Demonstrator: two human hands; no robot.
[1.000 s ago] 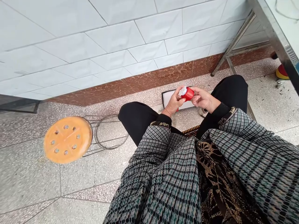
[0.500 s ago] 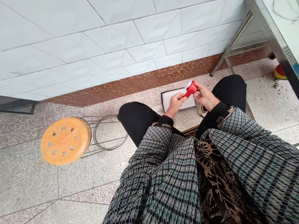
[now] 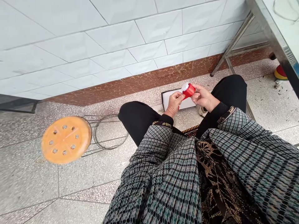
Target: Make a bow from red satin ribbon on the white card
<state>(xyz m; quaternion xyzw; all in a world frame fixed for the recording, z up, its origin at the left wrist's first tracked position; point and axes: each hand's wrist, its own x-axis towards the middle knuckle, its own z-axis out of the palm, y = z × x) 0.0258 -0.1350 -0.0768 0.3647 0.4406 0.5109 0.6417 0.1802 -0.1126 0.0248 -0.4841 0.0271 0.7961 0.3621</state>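
Observation:
A small red cylinder with a white end (image 3: 188, 89) is held between both hands above my knees. My left hand (image 3: 175, 102) pinches its lower left side with curled fingers. My right hand (image 3: 202, 97) grips its right side, fingers wrapped round it. Below the hands a white sheet in a dark frame (image 3: 168, 99) lies on the floor by the wall. I am seated, with black trousers and checked sleeves in view.
An orange round stool (image 3: 65, 139) with a wire frame stands on the floor at the left. A metal table (image 3: 275, 37) with slanted legs is at the upper right. A red and yellow object (image 3: 281, 73) lies beneath it. The tiled wall is straight ahead.
The red cylinder was tilted up and raised half a second ago; it has come back down and level between the hands. Both hands kept hold of it.

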